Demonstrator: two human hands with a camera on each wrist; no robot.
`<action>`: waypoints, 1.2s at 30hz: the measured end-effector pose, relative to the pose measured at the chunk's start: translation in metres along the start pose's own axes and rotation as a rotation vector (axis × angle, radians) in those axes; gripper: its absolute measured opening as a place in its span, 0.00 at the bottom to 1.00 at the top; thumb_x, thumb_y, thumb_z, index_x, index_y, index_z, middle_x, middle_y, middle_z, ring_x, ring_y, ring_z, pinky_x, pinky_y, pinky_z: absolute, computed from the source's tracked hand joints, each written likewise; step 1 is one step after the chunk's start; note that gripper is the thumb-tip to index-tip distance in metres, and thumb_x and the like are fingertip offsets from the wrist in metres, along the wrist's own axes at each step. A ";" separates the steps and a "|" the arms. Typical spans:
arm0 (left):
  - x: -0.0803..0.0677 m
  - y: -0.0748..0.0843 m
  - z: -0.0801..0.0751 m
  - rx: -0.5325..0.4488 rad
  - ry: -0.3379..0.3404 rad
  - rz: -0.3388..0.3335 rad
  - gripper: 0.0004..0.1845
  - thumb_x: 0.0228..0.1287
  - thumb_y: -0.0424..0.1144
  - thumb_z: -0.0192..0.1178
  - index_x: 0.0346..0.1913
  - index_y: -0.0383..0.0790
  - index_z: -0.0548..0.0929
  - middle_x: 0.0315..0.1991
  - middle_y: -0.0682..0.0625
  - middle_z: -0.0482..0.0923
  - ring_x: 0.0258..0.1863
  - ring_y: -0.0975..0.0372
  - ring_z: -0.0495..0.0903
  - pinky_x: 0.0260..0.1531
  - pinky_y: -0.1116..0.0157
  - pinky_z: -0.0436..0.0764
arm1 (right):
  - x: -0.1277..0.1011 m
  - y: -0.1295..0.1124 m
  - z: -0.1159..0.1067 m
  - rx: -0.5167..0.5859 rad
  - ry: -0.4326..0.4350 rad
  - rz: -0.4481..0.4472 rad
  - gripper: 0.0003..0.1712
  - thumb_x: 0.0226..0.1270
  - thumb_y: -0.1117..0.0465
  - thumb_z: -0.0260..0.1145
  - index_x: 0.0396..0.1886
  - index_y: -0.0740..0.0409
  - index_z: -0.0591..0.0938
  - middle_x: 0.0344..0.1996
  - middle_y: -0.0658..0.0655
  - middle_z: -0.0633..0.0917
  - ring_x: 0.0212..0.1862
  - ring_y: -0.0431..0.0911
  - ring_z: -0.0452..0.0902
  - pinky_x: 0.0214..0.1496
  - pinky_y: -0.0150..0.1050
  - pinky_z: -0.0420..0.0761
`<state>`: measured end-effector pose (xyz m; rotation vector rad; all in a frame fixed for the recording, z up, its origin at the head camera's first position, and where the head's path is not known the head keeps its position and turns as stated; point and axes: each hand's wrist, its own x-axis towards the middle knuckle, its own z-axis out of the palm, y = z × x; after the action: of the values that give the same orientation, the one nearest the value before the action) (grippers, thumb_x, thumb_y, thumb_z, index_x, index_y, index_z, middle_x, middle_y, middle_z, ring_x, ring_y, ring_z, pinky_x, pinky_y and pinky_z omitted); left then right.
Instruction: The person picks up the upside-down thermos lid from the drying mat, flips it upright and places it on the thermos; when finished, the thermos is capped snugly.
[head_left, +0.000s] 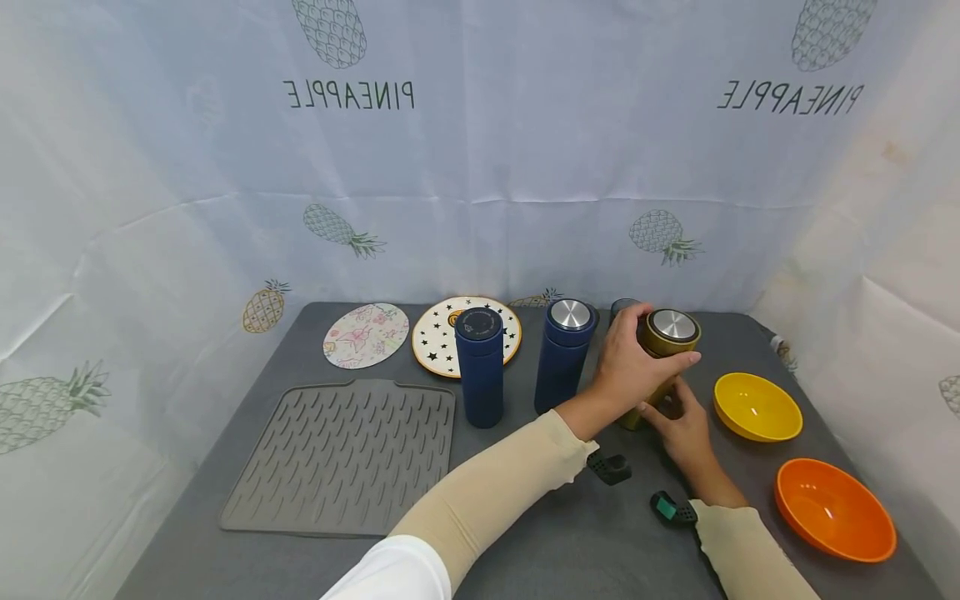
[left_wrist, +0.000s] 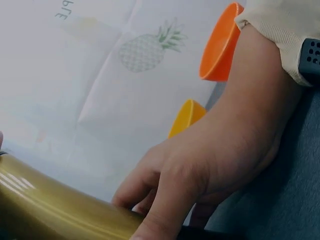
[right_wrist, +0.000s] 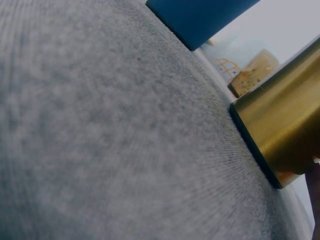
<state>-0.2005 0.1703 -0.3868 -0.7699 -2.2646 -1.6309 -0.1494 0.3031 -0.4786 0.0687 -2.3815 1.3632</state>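
1. I see the gold flask (head_left: pixel 663 358) at centre right of the head view, tilted, its base near the grey table (head_left: pixel 525 533).
2. My left hand (head_left: pixel 633 367) wraps the flask's upper body just under the silver lid (head_left: pixel 673 324), fingers curled round it.
3. My right hand (head_left: pixel 682 425) grips the lower body; the left wrist view shows its fingers (left_wrist: pixel 150 200) curled onto the gold wall.
4. I judge the step is best done by keeping both grips firm and the flask clear of the nearer blue flask (head_left: pixel 564 354) to its left.
5. I would avoid swinging the base toward the yellow bowl (head_left: pixel 756 407) at right.
6. Whether the base touches the table, I cannot tell.
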 end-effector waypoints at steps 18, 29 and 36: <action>0.010 0.001 -0.010 0.015 -0.160 -0.044 0.40 0.54 0.55 0.72 0.68 0.51 0.65 0.56 0.59 0.74 0.48 0.71 0.76 0.45 0.73 0.76 | -0.002 -0.009 -0.008 0.014 0.003 0.008 0.35 0.63 0.65 0.70 0.68 0.65 0.68 0.54 0.51 0.75 0.51 0.28 0.69 0.58 0.35 0.74; -0.045 0.025 -0.073 0.387 -0.301 0.372 0.36 0.67 0.51 0.59 0.72 0.40 0.62 0.70 0.49 0.63 0.68 0.64 0.62 0.62 0.70 0.64 | 0.009 0.016 -0.008 0.049 -0.040 -0.026 0.40 0.60 0.67 0.72 0.70 0.64 0.64 0.56 0.57 0.74 0.53 0.31 0.69 0.56 0.30 0.73; -0.084 0.010 -0.153 0.450 -0.336 0.630 0.35 0.62 0.49 0.66 0.67 0.35 0.69 0.63 0.46 0.72 0.66 0.61 0.67 0.65 0.67 0.61 | 0.010 0.032 -0.022 -0.026 -0.148 0.053 0.45 0.66 0.54 0.69 0.75 0.59 0.56 0.64 0.65 0.68 0.63 0.61 0.66 0.59 0.63 0.67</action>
<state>-0.1414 0.0070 -0.3669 -1.5053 -2.1353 -0.7202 -0.1590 0.3399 -0.4910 0.1037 -2.5387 1.3952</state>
